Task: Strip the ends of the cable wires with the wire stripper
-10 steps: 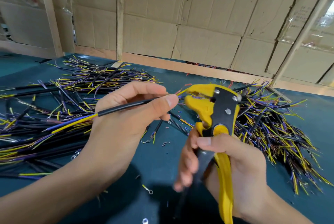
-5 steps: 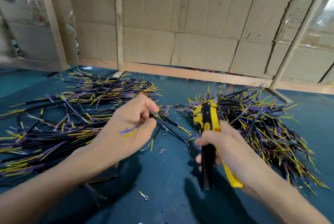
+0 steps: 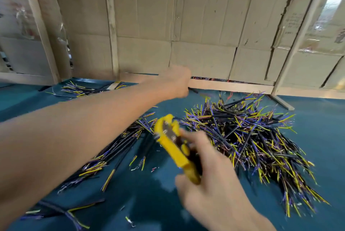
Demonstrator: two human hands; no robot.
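Observation:
My left arm reaches far forward over the table, and my left hand (image 3: 175, 83) is curled near the back rail. It grips a black cable (image 3: 193, 90) whose short end sticks out to the right of the fist. My right hand (image 3: 211, 184) holds the yellow and black wire stripper (image 3: 171, 145) by its handles low at the centre, its jaws pointing up and left. A pile of black cables with yellow and purple wire ends (image 3: 252, 137) lies to the right. Another cable pile (image 3: 112, 148) lies partly hidden under my left arm.
The table is covered with a dark teal cloth (image 3: 321, 137). A wooden rail (image 3: 233, 86) and a cardboard wall (image 3: 201, 59) close off the back. A few more cables (image 3: 82, 89) lie at the far left. Small insulation scraps and a metal eyelet (image 3: 130, 221) dot the near cloth.
My left hand has swung from the centre far forward and right toward the back rail with the cable. My right hand has lowered and tilted the stripper. The view has shifted right.

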